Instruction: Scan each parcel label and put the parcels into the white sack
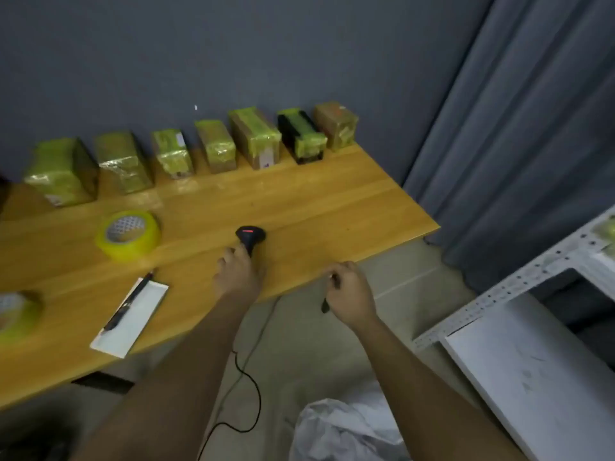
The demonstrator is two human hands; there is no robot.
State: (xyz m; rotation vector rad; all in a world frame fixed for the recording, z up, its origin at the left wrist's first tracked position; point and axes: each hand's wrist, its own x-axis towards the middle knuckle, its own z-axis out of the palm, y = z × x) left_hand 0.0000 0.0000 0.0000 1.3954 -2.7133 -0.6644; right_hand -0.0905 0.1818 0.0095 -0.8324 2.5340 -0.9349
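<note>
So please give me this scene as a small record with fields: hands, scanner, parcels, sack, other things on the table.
left hand: left hand grips the handle of the scanner
right hand: right hand holds a small dark object; what it is cannot be told
scanner: black scanner on the wooden table, cable hanging to the floor
parcels: seven parcels in a row by the wall
sack: white sack on the floor, below the hands
other: two tape rolls, pen on a white pad
</note>
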